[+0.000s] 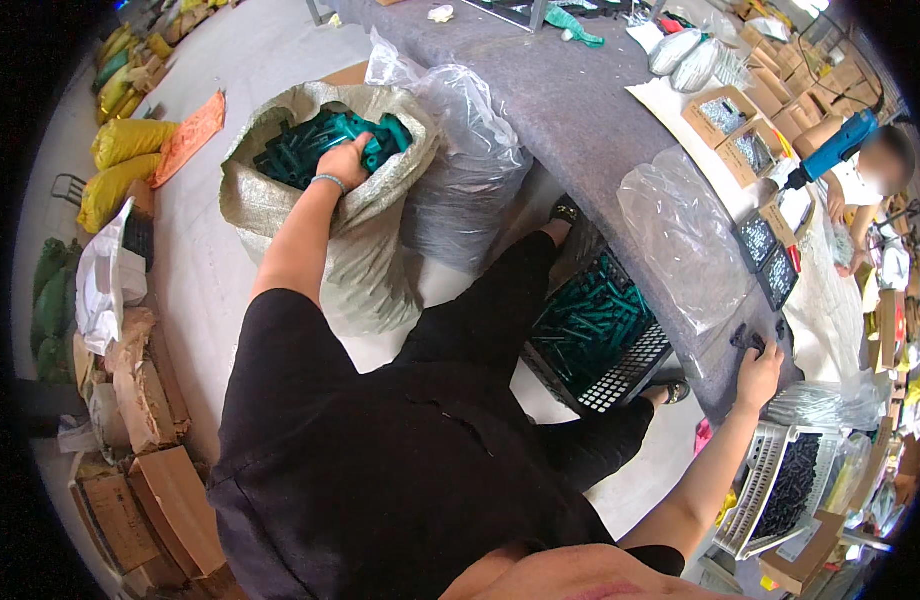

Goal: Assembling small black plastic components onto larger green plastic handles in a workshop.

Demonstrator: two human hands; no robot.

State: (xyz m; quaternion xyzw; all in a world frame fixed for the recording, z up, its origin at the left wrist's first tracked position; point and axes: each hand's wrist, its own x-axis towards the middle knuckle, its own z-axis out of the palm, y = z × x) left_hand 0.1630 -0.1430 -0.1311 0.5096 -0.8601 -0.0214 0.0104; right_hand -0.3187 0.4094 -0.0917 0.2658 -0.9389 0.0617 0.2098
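My left hand (345,166), with a band at the wrist, reaches into the mouth of an open woven sack (365,285). Dark green plastic tube-like pieces (298,150) fill the sack's top. The fingers curl onto green pieces there; how many they grip is hidden. Far to the right, my right hand (760,376) rests at the edge of the grey-covered table (590,170). Its fingertips are drawn together at a small black part (757,343). Another small black part (740,335) lies beside them.
A black crate (620,372) of green pieces stands between my legs. Clear plastic bags (465,170) bulge beside the sack. A white basket (755,485) holds black parts. Across the table are black trays (778,275), a blue power screwdriver (835,145) and another person (870,180).
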